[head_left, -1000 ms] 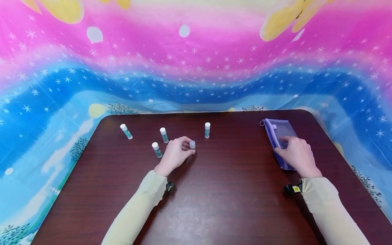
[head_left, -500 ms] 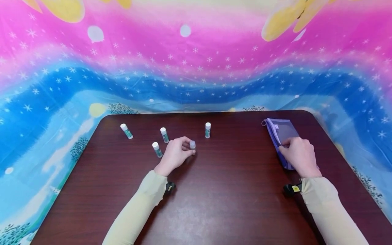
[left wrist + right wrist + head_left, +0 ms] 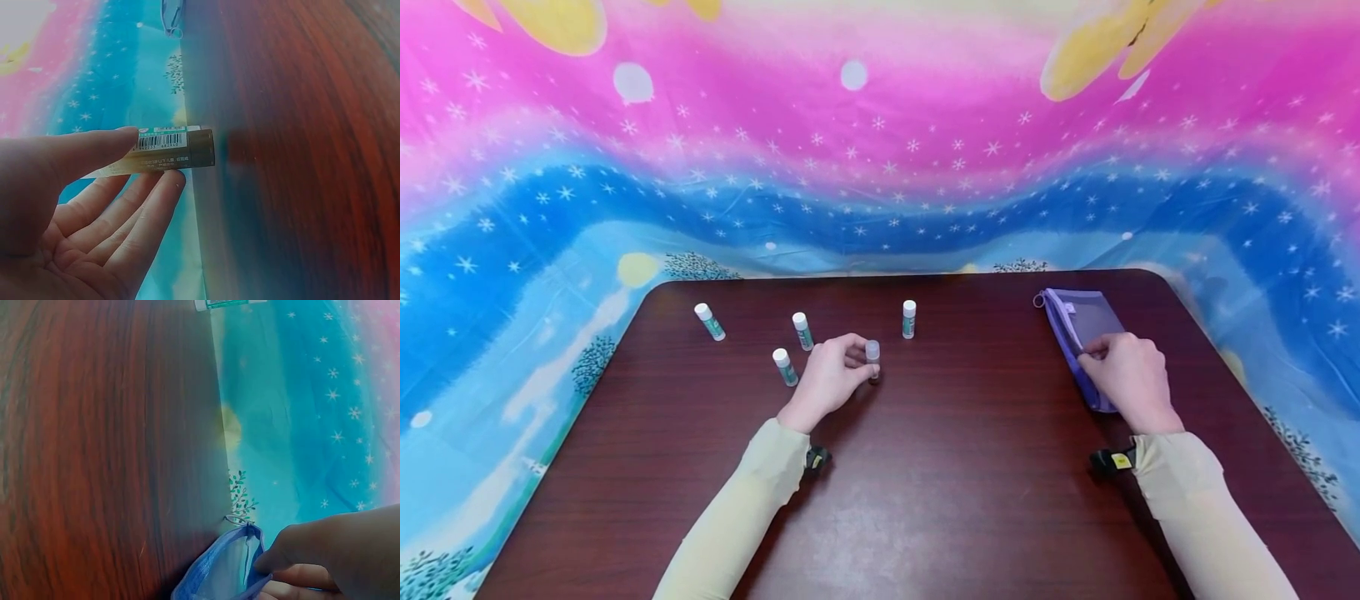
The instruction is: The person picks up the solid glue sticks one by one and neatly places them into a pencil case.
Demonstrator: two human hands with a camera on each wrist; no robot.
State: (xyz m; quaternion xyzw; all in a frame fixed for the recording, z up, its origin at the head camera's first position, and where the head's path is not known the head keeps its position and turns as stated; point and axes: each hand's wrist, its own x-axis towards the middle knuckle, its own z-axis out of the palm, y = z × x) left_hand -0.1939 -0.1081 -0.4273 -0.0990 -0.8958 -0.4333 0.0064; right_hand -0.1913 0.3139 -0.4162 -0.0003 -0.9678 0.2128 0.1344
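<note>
My left hand (image 3: 829,377) pinches a small glue stick (image 3: 164,149) between thumb and fingertips. A barcode and green label show on it in the left wrist view, with its brownish, see-through end pointing toward the table. At the right, my right hand (image 3: 1131,375) pinches the edge of a purple mesh zip pouch (image 3: 1084,307). The right wrist view shows that pouch's mouth (image 3: 232,565) parted, the thumb at its rim; some fingers are partly hidden. Two white-capped glue sticks (image 3: 785,367) (image 3: 802,332) stand just left of my left hand.
Another glue stick (image 3: 909,319) stands toward the back middle, and one more glue stick (image 3: 710,322) at the far left. The dark wood table (image 3: 925,483) ends at a patterned cloth backdrop (image 3: 880,225).
My right thumb and fingers have come together on the pouch's edge, and the pouch has shifted slightly left. The glue stick in my left hand sits slightly differently; that hand barely moved.
</note>
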